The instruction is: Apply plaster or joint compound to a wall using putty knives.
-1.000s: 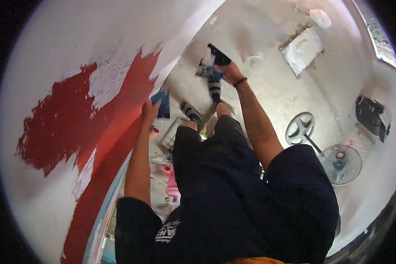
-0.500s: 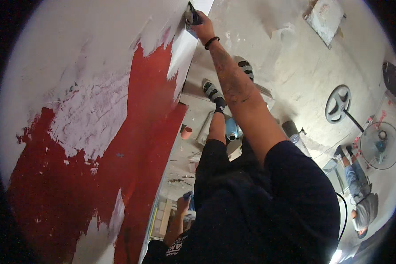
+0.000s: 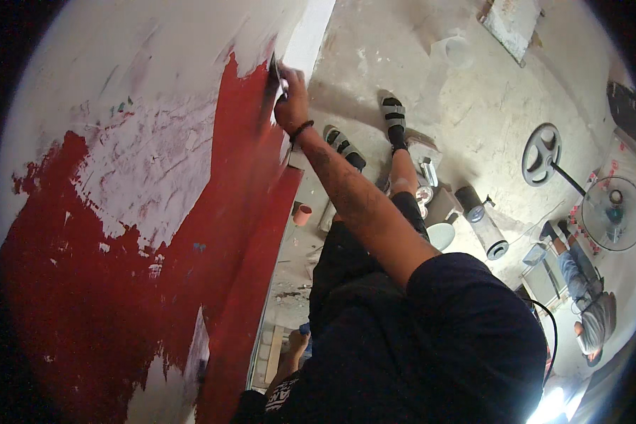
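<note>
My right hand (image 3: 292, 102) is closed around a putty knife (image 3: 274, 74). Its dark blade stands on edge against the wall (image 3: 155, 42), where a red painted area (image 3: 240, 141) meets pale, smeared filler. A bright white strip (image 3: 309, 35) runs along the wall's edge just beyond the hand. Low in the picture, close to my body, my left hand (image 3: 298, 343) grips a blue object (image 3: 304, 328). Mostly hidden by the hand and my dark shirt, that object's kind cannot be made out.
An orange-red cup (image 3: 302, 215) stands by the wall's foot. A dark-topped cylinder (image 3: 469, 203), a pale bowl (image 3: 441, 236) and a pedestal fan (image 3: 610, 213) with a round base (image 3: 543, 155) are on the floor. Another person (image 3: 595, 314) is at the far right.
My right hand has moved down and left along the wall with the putty knife. My right leg has shifted, and the bowl now shows beside it. My left hand has dropped slightly.
</note>
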